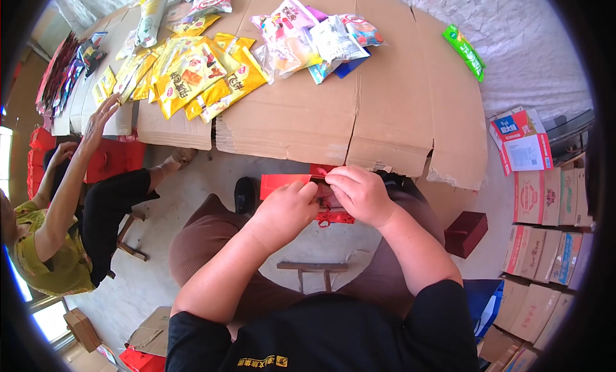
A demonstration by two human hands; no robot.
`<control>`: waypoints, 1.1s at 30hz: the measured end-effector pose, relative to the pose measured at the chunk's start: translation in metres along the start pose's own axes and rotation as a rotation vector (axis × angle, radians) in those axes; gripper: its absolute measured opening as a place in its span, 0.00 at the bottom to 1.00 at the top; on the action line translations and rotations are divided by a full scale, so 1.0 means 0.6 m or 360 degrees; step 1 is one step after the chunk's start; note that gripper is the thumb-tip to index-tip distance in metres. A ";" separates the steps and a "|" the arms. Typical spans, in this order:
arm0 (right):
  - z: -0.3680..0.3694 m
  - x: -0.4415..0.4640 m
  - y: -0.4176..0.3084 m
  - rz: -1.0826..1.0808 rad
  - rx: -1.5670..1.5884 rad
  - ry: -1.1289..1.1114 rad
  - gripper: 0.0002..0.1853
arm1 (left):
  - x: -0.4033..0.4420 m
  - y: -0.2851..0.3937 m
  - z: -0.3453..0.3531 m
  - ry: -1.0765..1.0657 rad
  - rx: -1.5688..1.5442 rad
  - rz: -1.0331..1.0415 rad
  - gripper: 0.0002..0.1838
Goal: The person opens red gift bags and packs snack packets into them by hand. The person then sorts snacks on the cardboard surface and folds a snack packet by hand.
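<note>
Between my knees, just below the table edge, I hold a red gift box (pixel 335 217) with a dark opening at its top and a bit of red cord. My left hand (pixel 287 208) is closed with its fingers pinched at the box's left upper edge, near a red flap (pixel 274 181). On the other side my right hand (pixel 364 195) pinches the upper edge with thumb and fingers. My hands hide much of the box, and its contents cannot be made out.
Cardboard covers the table (pixel 398 96). On it lie yellow snack packets (pixel 205 80), pink and white packets (pixel 314 42) and a green packet (pixel 464 52). At left sits another person (pixel 64 237), one hand over the table. Stacked cartons (pixel 539 250) and a dark red box (pixel 466 234) stand right.
</note>
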State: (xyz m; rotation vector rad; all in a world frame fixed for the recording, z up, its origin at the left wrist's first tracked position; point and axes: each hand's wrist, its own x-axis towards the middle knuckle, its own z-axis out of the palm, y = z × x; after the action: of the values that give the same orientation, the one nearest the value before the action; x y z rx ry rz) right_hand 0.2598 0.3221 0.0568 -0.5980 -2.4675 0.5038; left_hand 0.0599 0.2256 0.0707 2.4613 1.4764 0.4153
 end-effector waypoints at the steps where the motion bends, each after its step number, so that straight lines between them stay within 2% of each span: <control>1: -0.001 0.001 -0.001 0.0004 0.0001 -0.0012 0.09 | 0.000 -0.001 0.001 0.0005 0.0002 0.0006 0.03; 15: 0.016 0.056 -0.019 0.0006 -0.0098 0.0049 0.15 | -0.008 -0.002 0.000 -0.0034 -0.0073 -0.0027 0.04; 20: 0.023 0.085 -0.009 0.0074 -0.0394 -0.0010 0.23 | -0.020 -0.008 0.001 0.0041 -0.0108 -0.0105 0.05; 22: 0.013 0.105 -0.011 0.0044 -0.0500 -0.0103 0.23 | -0.023 -0.008 -0.007 -0.0142 -0.0051 -0.0030 0.05; 28: -0.007 0.220 0.057 -0.0135 -0.1295 -0.0122 0.19 | -0.033 -0.014 -0.015 -0.0152 -0.0071 -0.0026 0.06; 33: 0.012 0.296 0.080 -0.0133 -0.1335 -0.0173 0.18 | -0.035 -0.019 -0.014 -0.0060 -0.0121 -0.0042 0.06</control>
State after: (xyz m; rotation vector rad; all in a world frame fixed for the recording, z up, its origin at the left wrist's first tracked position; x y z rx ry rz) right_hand 0.1366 0.4514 0.1031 -0.7797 -2.7361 -0.5909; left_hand 0.0380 0.2127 0.0717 2.3754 1.4490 0.4102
